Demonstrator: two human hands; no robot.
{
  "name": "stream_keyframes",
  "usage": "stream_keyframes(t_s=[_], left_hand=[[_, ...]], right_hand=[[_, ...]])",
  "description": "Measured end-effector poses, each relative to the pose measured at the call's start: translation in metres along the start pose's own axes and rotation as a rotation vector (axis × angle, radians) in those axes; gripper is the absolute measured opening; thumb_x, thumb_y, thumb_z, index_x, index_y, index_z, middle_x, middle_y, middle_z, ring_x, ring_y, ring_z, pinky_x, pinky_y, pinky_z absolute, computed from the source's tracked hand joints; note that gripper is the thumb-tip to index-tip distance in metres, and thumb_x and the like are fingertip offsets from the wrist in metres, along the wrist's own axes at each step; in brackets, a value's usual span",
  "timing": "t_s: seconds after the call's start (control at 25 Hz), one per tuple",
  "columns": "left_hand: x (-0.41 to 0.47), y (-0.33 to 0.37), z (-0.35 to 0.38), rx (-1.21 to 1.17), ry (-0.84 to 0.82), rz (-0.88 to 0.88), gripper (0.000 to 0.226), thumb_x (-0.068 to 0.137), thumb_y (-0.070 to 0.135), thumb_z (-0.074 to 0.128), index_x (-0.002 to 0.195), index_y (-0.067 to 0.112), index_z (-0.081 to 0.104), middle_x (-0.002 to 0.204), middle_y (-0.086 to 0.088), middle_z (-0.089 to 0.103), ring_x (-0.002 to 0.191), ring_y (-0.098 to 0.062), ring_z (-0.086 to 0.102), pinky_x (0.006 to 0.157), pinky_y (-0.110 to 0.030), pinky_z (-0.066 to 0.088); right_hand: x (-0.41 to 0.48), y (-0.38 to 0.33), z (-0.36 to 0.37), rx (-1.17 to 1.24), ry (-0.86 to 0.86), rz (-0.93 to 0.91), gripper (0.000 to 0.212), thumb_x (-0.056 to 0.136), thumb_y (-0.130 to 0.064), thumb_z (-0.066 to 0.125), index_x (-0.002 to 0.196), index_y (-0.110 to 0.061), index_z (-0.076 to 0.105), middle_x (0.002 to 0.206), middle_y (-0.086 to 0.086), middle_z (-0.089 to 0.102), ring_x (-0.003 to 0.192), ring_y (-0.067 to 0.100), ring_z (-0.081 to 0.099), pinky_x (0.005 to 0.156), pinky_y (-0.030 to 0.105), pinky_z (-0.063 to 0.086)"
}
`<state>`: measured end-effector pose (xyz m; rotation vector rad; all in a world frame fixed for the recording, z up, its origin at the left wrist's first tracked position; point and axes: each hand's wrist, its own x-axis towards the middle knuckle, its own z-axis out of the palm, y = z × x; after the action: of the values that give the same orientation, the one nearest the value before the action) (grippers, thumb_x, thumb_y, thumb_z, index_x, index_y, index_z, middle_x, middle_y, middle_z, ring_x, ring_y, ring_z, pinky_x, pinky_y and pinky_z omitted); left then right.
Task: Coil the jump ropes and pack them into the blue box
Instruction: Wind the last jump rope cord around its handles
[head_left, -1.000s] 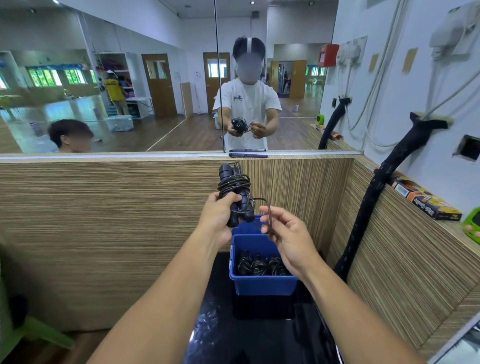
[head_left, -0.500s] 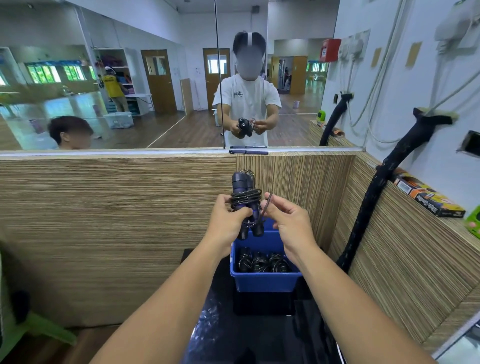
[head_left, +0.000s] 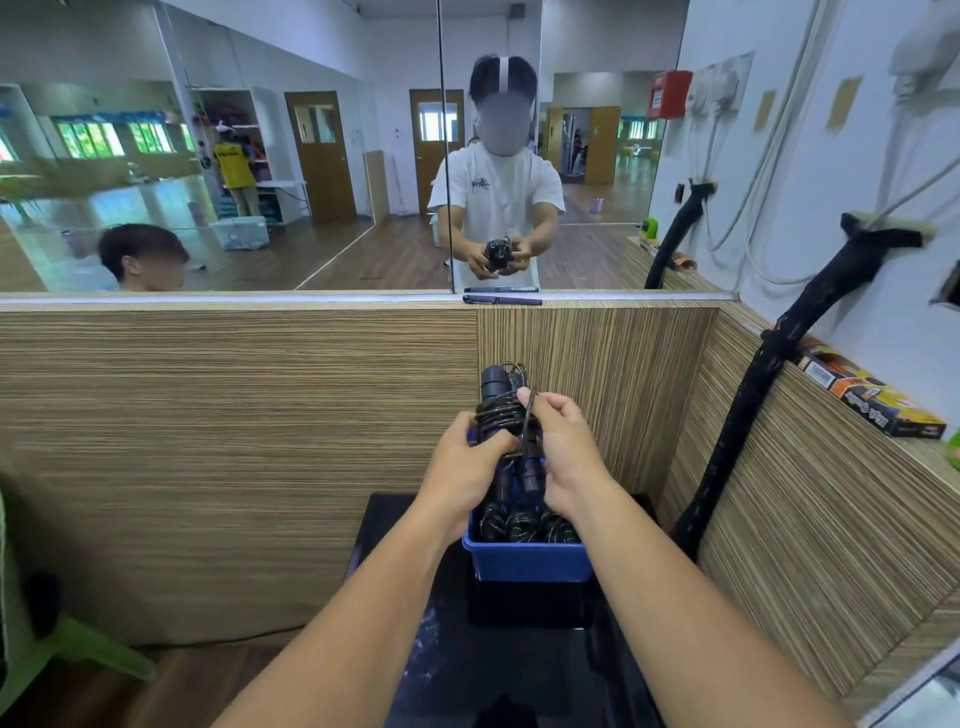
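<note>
A black jump rope (head_left: 500, 400), its cord wound round its two handles, is held upright just above the blue box (head_left: 527, 561). My left hand (head_left: 465, 467) grips the bundle from the left. My right hand (head_left: 563, 447) pinches the loose end of the cord against the bundle's right side. The blue box stands on a black glossy surface (head_left: 519, 670) and holds several coiled black ropes (head_left: 522, 525).
Wood-grain partition walls (head_left: 234, 441) close off the front and the right. A black padded hose (head_left: 748, 395) leans along the right wall. A pen (head_left: 501, 300) lies on the ledge under a mirror. A colourful carton (head_left: 872, 400) sits on the right ledge.
Both hands have come together and lowered the bundle toward the box. My right hand moved left from holding the cord end out to pressing it against the handles.
</note>
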<state>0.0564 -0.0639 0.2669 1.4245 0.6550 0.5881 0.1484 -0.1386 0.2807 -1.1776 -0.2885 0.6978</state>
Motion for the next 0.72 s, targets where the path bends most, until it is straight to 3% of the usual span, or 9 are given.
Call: stream_keyframes(t_s=[0.08, 0.2, 0.32, 0.4, 0.52, 0.6, 0.72], left_hand=[[0.000, -0.005, -0.001, 0.013, 0.013, 0.008, 0.016, 0.093, 0.016, 0.062, 0.109, 0.018, 0.060, 0.105, -0.013, 0.073, 0.082, -0.019, 0.073, 0.061, -0.029, 0.057], [-0.003, -0.001, 0.000, 0.106, 0.031, 0.034, 0.018, 0.098, 0.023, 0.050, 0.115, 0.019, 0.052, 0.105, -0.007, 0.070, 0.086, -0.017, 0.068, 0.063, -0.028, 0.052], [0.006, 0.000, -0.001, 0.173, 0.027, 0.078, 0.033, 0.093, 0.042, 0.040, 0.122, 0.028, 0.050, 0.103, -0.003, 0.071, 0.095, -0.021, 0.066, 0.085, -0.041, 0.053], [0.013, -0.005, -0.005, 0.143, -0.006, 0.064, 0.045, 0.088, 0.059, 0.038, 0.119, 0.032, 0.056, 0.106, 0.000, 0.072, 0.103, -0.021, 0.067, 0.097, -0.049, 0.051], [0.022, -0.016, -0.014, 0.142, -0.018, 0.029, 0.056, 0.085, 0.073, 0.049, 0.114, 0.027, 0.061, 0.109, 0.004, 0.072, 0.102, -0.015, 0.069, 0.091, -0.041, 0.055], [0.024, -0.026, -0.020, 0.147, -0.004, 0.045, 0.048, 0.088, 0.067, 0.059, 0.113, 0.026, 0.060, 0.107, 0.004, 0.073, 0.097, -0.012, 0.070, 0.081, -0.031, 0.055], [0.028, -0.038, -0.024, 0.175, 0.021, 0.050, 0.032, 0.093, 0.055, 0.061, 0.110, 0.027, 0.063, 0.102, 0.006, 0.073, 0.094, -0.010, 0.070, 0.072, -0.024, 0.050]], right_hand=[[0.002, 0.003, 0.004, 0.004, 0.020, 0.037, 0.020, 0.091, -0.025, 0.066, 0.105, -0.017, 0.054, 0.093, 0.006, 0.070, 0.069, 0.017, 0.068, 0.055, 0.033, 0.058], [0.005, 0.014, 0.017, -0.055, 0.102, -0.034, 0.012, 0.090, -0.029, 0.051, 0.100, -0.023, 0.053, 0.096, 0.009, 0.067, 0.082, 0.024, 0.065, 0.075, 0.048, 0.058], [0.006, 0.026, 0.028, -0.068, 0.179, -0.095, 0.034, 0.081, -0.046, 0.039, 0.093, -0.019, 0.055, 0.089, 0.007, 0.064, 0.086, 0.028, 0.061, 0.074, 0.048, 0.053], [0.008, 0.032, 0.031, -0.117, 0.183, -0.097, 0.052, 0.081, -0.062, 0.034, 0.096, -0.018, 0.058, 0.096, 0.007, 0.068, 0.091, 0.026, 0.065, 0.078, 0.045, 0.055], [0.010, 0.037, 0.030, -0.352, 0.181, -0.138, 0.048, 0.091, -0.062, 0.032, 0.105, -0.025, 0.059, 0.117, 0.000, 0.059, 0.100, 0.017, 0.062, 0.089, 0.046, 0.054], [0.014, 0.044, 0.027, -0.440, 0.148, -0.122, 0.046, 0.091, -0.059, 0.037, 0.113, -0.028, 0.062, 0.125, 0.000, 0.055, 0.103, 0.015, 0.062, 0.092, 0.045, 0.054], [0.021, 0.063, 0.020, -0.526, 0.234, -0.131, 0.055, 0.082, -0.067, 0.041, 0.112, -0.031, 0.069, 0.116, 0.000, 0.064, 0.099, 0.013, 0.065, 0.089, 0.040, 0.056]])
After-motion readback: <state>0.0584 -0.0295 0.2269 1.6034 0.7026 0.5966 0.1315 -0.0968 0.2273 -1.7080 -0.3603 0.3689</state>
